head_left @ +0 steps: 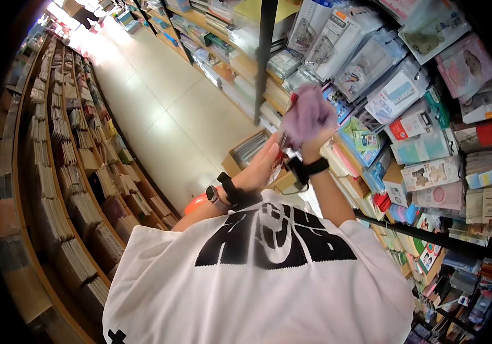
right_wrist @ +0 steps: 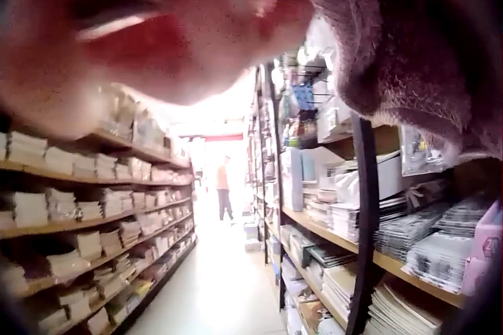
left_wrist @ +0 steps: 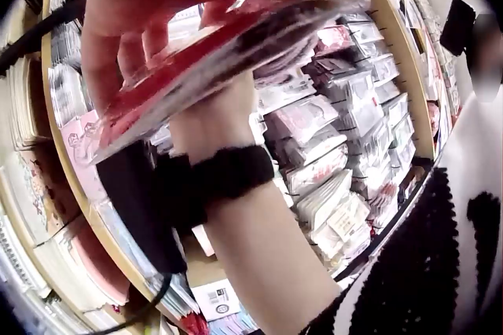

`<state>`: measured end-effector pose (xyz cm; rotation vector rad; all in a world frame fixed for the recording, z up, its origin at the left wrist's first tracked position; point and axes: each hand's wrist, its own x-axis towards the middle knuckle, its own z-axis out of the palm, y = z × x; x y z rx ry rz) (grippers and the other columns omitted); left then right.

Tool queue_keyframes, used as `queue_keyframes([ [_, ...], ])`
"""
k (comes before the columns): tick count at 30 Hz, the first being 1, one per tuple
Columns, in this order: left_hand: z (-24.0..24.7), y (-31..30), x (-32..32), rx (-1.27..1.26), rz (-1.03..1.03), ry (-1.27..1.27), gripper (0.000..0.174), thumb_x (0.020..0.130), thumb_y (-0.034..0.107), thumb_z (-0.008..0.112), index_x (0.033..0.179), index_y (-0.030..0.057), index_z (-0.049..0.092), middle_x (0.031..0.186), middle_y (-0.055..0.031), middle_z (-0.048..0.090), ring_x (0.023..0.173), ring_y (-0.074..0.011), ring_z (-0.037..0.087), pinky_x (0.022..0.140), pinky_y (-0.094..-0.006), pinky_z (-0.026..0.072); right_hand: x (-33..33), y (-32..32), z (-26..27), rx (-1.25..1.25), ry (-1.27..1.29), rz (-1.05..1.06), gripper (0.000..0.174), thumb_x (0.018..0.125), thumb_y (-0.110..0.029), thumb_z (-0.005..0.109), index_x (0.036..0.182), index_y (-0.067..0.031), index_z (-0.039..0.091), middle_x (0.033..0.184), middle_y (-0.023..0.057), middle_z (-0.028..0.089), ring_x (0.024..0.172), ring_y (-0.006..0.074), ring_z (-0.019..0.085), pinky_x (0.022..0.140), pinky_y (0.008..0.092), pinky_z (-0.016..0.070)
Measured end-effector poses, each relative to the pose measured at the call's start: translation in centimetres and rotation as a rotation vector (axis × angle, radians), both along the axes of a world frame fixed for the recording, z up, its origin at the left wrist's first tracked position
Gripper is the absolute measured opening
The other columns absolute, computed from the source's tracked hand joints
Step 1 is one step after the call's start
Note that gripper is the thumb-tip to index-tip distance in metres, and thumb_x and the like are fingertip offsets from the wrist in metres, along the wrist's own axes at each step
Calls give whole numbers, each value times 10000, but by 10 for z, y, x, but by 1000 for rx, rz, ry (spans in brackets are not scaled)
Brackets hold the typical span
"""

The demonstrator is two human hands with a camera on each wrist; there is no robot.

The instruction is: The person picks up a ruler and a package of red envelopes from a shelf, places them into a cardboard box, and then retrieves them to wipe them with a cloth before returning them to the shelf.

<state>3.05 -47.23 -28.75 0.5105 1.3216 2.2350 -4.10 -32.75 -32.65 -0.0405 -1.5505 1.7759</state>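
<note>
My left hand (head_left: 262,165) grips a flat red packet (left_wrist: 177,60) in clear, shiny plastic wrap, its fingers along one side in the left wrist view. My right hand (head_left: 316,144) holds a fuzzy purple cloth (head_left: 303,117) bunched up against the packet's face. The cloth covers most of the right fingers in the head view, and it hangs as a dark, ribbed fold at the upper right of the right wrist view. What is printed on the packet is hidden or blurred.
Right beside my hands, a rack (head_left: 398,97) carries hanging packets and stationery. A black upright post (head_left: 264,57) stands close by. Long shelves of booklets (head_left: 65,166) line the left side. Between them runs a tiled aisle (head_left: 154,109), with a person (right_wrist: 224,188) farther along.
</note>
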Motion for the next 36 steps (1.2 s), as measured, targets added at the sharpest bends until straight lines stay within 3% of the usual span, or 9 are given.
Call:
queue_keyframes([
  [2, -14, 1, -1, -65, 13, 76, 572, 1009, 344, 297, 1452, 33, 113, 1360, -61, 370, 1186, -140, 397, 1008, -277, 303, -14, -1, 31, 19, 176, -151, 241, 831, -152, 632, 1016, -26, 541, 958, 61, 578, 886, 169, 547, 815, 299, 441],
  [5, -25, 3, -7, 14, 99, -102, 537, 990, 454, 263, 1420, 143, 179, 1155, -37, 485, 864, -79, 495, 665, -231, 437, -13, 10, 49, 124, 36, -304, 196, 895, -160, 538, 1011, -2, 527, 981, 61, 574, 914, 159, 559, 833, 308, 454],
  [8, -5, 2, -13, -124, 132, 52, 569, 1003, 304, 326, 1452, 30, 108, 1321, -49, 386, 1159, -189, 391, 999, -295, 308, 7, 7, 40, -2, 32, -31, 257, 811, -113, 614, 1032, -11, 530, 968, 74, 586, 881, 171, 558, 810, 298, 442],
  [12, -29, 10, -31, -199, 19, 13, 522, 975, 252, 401, 1405, 26, 210, 1202, -42, 433, 1069, -187, 431, 951, -297, 350, 17, -11, 27, 264, -8, 89, 162, 758, -134, 608, 889, -42, 633, 907, 101, 626, 867, 246, 587, 766, 332, 462],
  [16, -3, 16, -47, -421, 437, 778, 318, 988, 285, 354, 1166, 29, 418, 1102, -66, 476, 1073, -176, 474, 921, -296, 405, 37, -9, 46, 613, 27, 122, 129, 746, -77, 587, 839, -6, 641, 924, 103, 625, 931, 223, 573, 831, 338, 446],
  [18, 0, 15, -51, 154, 93, -345, 422, 996, 410, 290, 1136, 42, 444, 1035, -61, 494, 983, -161, 510, 861, -282, 438, 36, 0, 39, 777, 122, 92, 193, 634, -157, 651, 819, -101, 660, 887, 64, 647, 889, 279, 581, 818, 375, 416],
  [29, 50, 7, -64, 311, 340, -550, 607, 973, 482, 185, 1372, 45, 322, 1321, -173, 464, 1218, -292, 451, 1049, -451, 332, 55, 58, 0, 1026, 36, -22, 166, 672, -79, 610, 831, -112, 648, 950, 56, 641, 941, 271, 560, 875, 408, 399],
  [34, 9, -4, -73, 515, 297, -468, 480, 995, 342, 261, 1357, 31, 310, 1328, -187, 432, 1213, -274, 449, 1026, -428, 361, 40, 61, -35, -369, -260, 183, 257, 902, -193, 543, 1142, -102, 542, 1007, 10, 595, 930, 156, 553, 787, 298, 455],
  [36, -9, -2, -72, -213, 346, -77, 439, 986, 392, 305, 1214, 50, 458, 1271, -141, 479, 1165, -203, 477, 1008, -366, 368, 54, 49, 1, -413, -549, 317, 446, 950, -324, 506, 1315, -93, 397, 1179, 46, 564, 1016, 138, 575, 852, 303, 487],
])
